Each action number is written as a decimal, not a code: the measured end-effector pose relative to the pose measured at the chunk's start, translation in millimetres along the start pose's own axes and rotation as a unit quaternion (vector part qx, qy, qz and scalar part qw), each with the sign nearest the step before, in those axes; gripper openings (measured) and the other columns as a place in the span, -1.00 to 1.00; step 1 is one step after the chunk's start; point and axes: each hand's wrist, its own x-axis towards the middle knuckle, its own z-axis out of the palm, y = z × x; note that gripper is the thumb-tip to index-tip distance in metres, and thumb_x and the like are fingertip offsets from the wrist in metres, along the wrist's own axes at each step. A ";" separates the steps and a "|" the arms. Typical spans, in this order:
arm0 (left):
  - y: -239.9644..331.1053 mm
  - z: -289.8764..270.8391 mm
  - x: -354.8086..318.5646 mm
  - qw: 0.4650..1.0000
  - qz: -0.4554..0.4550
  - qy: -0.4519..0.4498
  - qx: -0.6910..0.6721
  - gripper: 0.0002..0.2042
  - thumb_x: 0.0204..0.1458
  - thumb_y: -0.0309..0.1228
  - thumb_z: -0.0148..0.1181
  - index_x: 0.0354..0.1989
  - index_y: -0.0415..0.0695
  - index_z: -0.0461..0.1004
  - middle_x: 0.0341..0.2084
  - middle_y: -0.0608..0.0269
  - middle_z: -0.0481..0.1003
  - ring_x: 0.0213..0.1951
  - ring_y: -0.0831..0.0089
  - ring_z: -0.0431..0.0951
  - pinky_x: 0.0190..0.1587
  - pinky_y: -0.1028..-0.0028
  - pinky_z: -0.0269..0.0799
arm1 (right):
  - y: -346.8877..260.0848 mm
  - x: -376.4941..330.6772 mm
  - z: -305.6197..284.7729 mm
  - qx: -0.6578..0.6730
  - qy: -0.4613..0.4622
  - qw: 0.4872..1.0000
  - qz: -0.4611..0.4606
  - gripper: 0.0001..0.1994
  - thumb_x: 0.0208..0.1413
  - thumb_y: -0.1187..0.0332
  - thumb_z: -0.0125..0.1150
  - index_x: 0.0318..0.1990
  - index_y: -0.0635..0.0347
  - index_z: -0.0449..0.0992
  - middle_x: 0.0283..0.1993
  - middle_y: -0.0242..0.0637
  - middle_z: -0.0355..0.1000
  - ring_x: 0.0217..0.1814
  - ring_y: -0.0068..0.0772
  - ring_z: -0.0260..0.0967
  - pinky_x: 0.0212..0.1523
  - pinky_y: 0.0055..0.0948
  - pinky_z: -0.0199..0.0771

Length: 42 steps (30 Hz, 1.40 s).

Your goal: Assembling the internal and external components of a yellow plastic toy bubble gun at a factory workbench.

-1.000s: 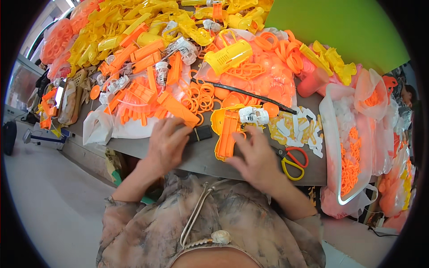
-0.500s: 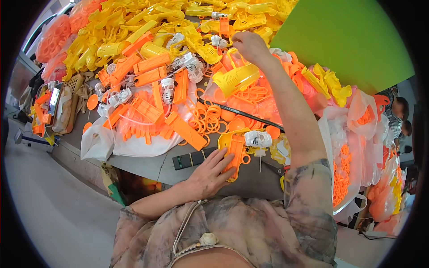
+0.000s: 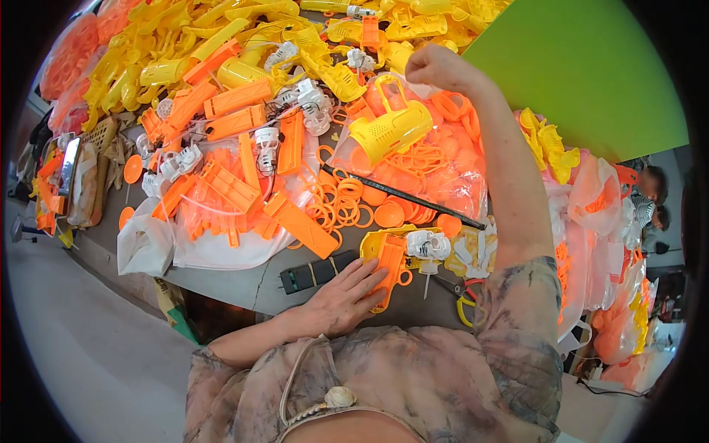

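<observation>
Dark grey desk [image 3: 244, 284] carries many plastic parts, and at its left side one sees a pale grey floor [image 3: 66, 332]. Going to the right, a high heap of glossy yellow plastic shells [image 3: 159, 44] lies at the back, and a thin white plastic bag [image 3: 144, 247] is nearer to the front edge. Next come a long flat orange plastic slab [image 3: 301, 224] and, before it, a black rectangular block with two pale bands [image 3: 317, 274]. Just beside this block is the left hand [image 3: 341, 301], flat, its fingers extended and only a little apart, resting on a ribbed orange plastic piece [image 3: 393, 258] without gripping around it. This piece lies in an open yellow plastic half-shell [image 3: 371, 245] near the front edge, with a white ribbed plastic cylinder [image 3: 428, 245] at its upper right. For steadying it well, I judge that the fingers should press lightly and evenly, so the half-shell does not rock and the cylinder is not pushed out. Farther back, the right hand [image 3: 437, 68] is raised near the yellow heap, fingers curled; whether it holds something, I cannot tell. Its reach should be gentle, since the heaped shells could slide. Scissors with yellow and red handles [image 3: 464, 310] lie right of the half-shell, and a bright green board [image 3: 583, 74] stands beyond.
</observation>
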 end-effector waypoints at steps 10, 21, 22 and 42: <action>4.0 -4.0 2.7 1.000 -0.002 0.005 -0.009 -0.51 -0.25 -0.41 0.31 -0.05 -0.22 0.40 0.15 -0.05 0.17 0.21 -0.03 0.13 0.20 0.04 0.07 | -16.0 14.0 59.6 -0.289 0.060 0.952 -0.075 -0.59 -0.05 0.49 0.05 0.01 -0.12 0.42 -0.13 -0.22 0.36 -0.03 -0.21 0.30 -0.08 -0.16 0.34; 10.2 -13.5 3.8 0.987 0.015 0.154 -0.034 -0.50 -0.26 -0.42 0.33 -0.07 -0.31 0.38 0.01 -0.11 0.31 0.10 -0.06 0.28 0.14 0.13 0.19 | -38.8 -109.2 -18.2 -0.177 0.276 0.944 -0.032 -0.85 -0.04 0.34 0.18 -0.35 0.20 0.52 -0.40 -0.15 0.48 -0.26 -0.22 0.43 -0.28 -0.27 0.39; 9.5 -13.6 10.6 0.976 0.015 0.211 -0.056 -0.49 -0.26 -0.43 0.35 -0.06 -0.32 0.38 -0.02 -0.12 0.34 0.07 -0.05 0.32 0.11 0.16 0.23 | -43.1 -146.1 -25.1 -0.189 0.280 0.941 0.001 -0.85 -0.04 0.34 0.18 -0.35 0.20 0.52 -0.40 -0.15 0.48 -0.26 -0.22 0.43 -0.28 -0.27 0.39; 11.4 -43.9 68.3 0.980 -0.148 0.132 -0.024 -0.42 -0.29 -0.30 0.41 -0.04 -0.28 0.40 -0.19 0.03 0.43 -0.15 0.22 0.44 -0.12 0.38 0.37 | -125.7 -328.8 195.6 0.433 0.232 0.871 0.021 -0.88 -0.03 0.58 0.16 -0.29 0.32 0.42 -0.28 -0.21 0.40 -0.35 -0.52 0.36 -0.37 -0.60 0.35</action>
